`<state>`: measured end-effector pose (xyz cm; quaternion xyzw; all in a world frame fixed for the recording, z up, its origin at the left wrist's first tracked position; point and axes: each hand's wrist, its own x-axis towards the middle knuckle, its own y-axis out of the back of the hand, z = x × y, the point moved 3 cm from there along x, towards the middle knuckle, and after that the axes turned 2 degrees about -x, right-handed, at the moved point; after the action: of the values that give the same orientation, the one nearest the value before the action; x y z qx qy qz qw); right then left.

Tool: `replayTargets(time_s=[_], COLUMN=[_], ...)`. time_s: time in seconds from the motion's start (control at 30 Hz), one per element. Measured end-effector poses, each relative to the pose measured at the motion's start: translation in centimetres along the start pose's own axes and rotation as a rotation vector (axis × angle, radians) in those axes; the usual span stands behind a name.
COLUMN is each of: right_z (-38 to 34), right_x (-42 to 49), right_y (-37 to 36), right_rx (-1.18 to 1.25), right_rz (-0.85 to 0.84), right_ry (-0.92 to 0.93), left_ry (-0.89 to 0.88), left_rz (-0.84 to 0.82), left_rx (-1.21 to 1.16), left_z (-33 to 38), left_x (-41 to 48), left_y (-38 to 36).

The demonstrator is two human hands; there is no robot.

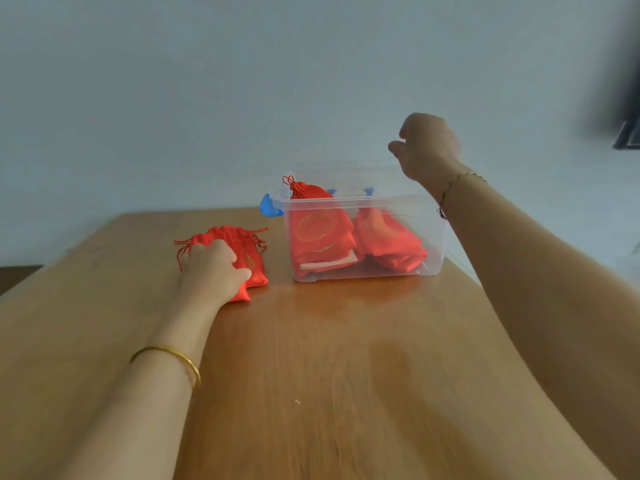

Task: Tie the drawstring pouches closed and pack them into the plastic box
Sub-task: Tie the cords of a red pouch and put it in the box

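A red drawstring pouch (257,263) lying on the wooden table (329,358) just left of the clear plastic box (434,237) is gripped by the left hand (214,268), whose fingers are curled over it. Red pouches (318,230) are held inside the box. Above the box's right end, the right hand (429,147) is raised, its fingers loosely curled with nothing held.

Wooden table (329,358), clear plastic box (433,237) toward its far edge, red pouches (257,263), perhaps two, beside the box
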<state>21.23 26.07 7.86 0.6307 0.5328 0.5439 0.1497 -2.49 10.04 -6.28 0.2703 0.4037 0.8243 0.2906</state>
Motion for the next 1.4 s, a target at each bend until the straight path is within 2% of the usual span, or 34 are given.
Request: replayTargets(time_s=[0.13,0.23,0.37,0.47,0.53,0.6,0.67,0.73,0.83,0.9,1.03,1.07,1.1,1.17,1.23,1.4], right_z=[-1.7,-3.2,-5.1,-4.9,-4.5,-4.2,-3.9,-3.5,-2.8,-2.4,-1.6,-1.4,-1.2,-1.0,-1.0,-0.8], right_x=[-3.6,-8.4,-13.8,-15.4,-16.0,-16.2,-16.2,-16.2,-16.3,-16.1,-15.0,-14.7,-14.5,-14.4,-14.3,-14.1], right_y=[0.2,-0.8,-4.0,-7.0,-8.3,-9.0,-9.3,-9.5,-9.5,-9.5,-9.4,-9.4,-9.4,-9.4,-9.3,-8.6], right_rx=[0.358,0.608,0.55,0.601,0.78,0.976,1.067,1.15,1.109,1.091,1.137,1.158,1.18,1.217,1.24,1.172], right_rz=[0.064,-0.06,-0.293,-0.473,-0.611,-0.712,-0.762,-0.808,-0.849,-0.87,-0.809,-0.782,-0.761,-0.736,-0.735,-0.719], right_ry=[0.105,0.149,0.275,0.21,0.067,-0.122,-0.251,-0.308,-0.221,-0.172,-0.198,-0.193,-0.189,-0.173,-0.157,-0.12], left_ry=[-0.001,-0.047,-0.144,-0.167,-0.154,-0.161,-0.226,-0.306,-0.358,-0.336,-0.238,-0.199,-0.159,-0.126,-0.164,-0.291], left_rz=[0.0,0.018,0.041,0.007,-0.086,-0.269,-0.459,-0.615,-0.739,-0.646,-0.18,-0.139,-0.165,-0.322,-0.424,-0.397], left_rx=[0.045,0.021,-0.045,-0.112,-0.25,-0.411,-0.499,-0.53,-0.481,-0.467,-0.489,-0.47,-0.464,-0.531,-0.606,-0.722], left_z=[-0.7,-0.7,-0.3,0.3,1.1,2.5,4.4,6.0,6.8,6.3,4.4,3.9,3.6,3.5,4.0,5.4], left_x=[-0.4,-0.5,-1.1,-1.2,-1.2,-1.7,-2.8,-4.2,-5.2,-4.4,-1.8,-1.5,-1.3,-1.6,-2.2,-2.6], left_y=[-0.8,-0.6,-0.1,0.4,1.1,1.6,1.6,1.1,0.6,0.9,2.6,2.7,2.6,2.2,1.8,2.4])
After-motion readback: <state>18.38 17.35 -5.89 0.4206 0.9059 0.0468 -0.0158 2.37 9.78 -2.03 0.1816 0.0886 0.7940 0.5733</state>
